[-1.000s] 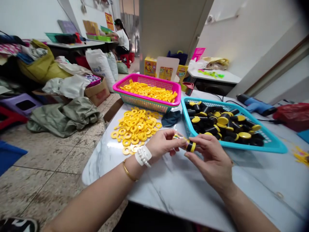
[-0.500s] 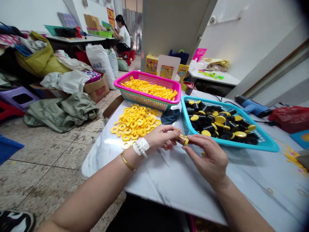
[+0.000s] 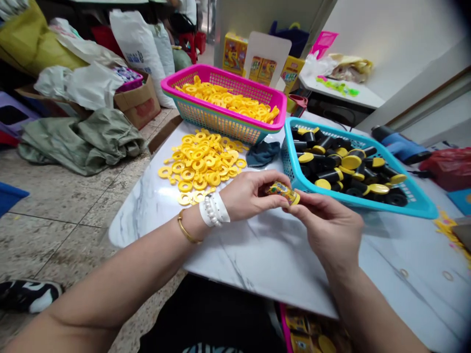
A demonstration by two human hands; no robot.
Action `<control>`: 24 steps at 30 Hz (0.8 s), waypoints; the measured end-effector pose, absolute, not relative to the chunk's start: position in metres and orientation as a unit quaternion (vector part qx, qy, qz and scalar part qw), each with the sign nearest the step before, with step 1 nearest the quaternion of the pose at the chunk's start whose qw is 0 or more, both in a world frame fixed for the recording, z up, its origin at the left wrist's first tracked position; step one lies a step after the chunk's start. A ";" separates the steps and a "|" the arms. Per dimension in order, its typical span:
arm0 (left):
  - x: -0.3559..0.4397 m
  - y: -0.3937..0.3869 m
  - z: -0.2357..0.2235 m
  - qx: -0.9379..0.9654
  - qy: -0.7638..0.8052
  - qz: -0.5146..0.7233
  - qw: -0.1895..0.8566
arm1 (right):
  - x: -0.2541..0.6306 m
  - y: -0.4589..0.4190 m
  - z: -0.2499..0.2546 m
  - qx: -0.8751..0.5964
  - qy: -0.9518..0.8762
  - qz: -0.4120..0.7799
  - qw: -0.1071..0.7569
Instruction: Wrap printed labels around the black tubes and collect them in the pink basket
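A small cylinder with a printed yellow label and a yellow end lies across the fingers of my left hand. My left thumb and fingers are closed around it, hiding part of its side. The thumb and fingertips of my right hand pinch its yellow end. Both hands are just above the white marbled table. Left of them lies a loose pile of flat yellow rings. Beyond my right hand, a turquoise basket holds black tubes with yellow discs.
A pink basket of yellow parts stands at the back, with a dark cloth before it. A blue tool and a red bag lie at right. Below the table edge, a pink-rimmed container holds yellow printed items.
The view has tilted down, bringing the container below the table into sight. The cylinder has turned so more of its printed label shows, and my left thumb now lies along it.
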State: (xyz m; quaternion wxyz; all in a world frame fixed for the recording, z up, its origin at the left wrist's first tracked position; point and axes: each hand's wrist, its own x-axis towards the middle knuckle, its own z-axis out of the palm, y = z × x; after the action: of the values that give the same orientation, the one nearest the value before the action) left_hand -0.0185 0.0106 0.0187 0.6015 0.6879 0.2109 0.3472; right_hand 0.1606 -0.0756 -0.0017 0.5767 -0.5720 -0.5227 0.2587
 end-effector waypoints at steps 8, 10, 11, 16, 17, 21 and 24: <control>-0.018 0.013 0.015 0.672 0.302 0.324 0.593 | 0.157 -0.069 -0.006 -0.524 -0.535 0.299 0.592; -0.017 0.015 0.012 0.676 0.307 0.314 0.592 | 0.155 -0.071 -0.006 -0.512 -0.552 0.282 0.594; -0.017 0.015 0.011 0.690 0.294 0.315 0.582 | 0.155 -0.072 -0.006 -0.513 -0.545 0.288 0.596; -0.016 0.009 0.012 0.760 0.248 0.364 0.478 | 0.153 -0.074 -0.008 -0.528 -0.452 0.408 0.592; -0.016 0.009 0.011 0.763 0.258 0.369 0.463 | 0.153 -0.074 -0.009 -0.528 -0.451 0.415 0.588; -0.015 0.013 0.010 0.711 0.349 0.312 0.524 | 0.155 -0.072 -0.013 -0.514 -0.553 0.316 0.576; -0.017 0.018 0.010 0.677 0.339 0.233 0.610 | 0.158 -0.072 -0.016 -0.480 -0.628 0.227 0.569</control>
State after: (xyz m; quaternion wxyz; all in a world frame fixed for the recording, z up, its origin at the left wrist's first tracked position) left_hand -0.0167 0.0175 0.0100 0.6099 0.6773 0.3394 0.2325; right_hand 0.1577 -0.0719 -0.0161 0.5686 -0.4796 -0.6285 0.2274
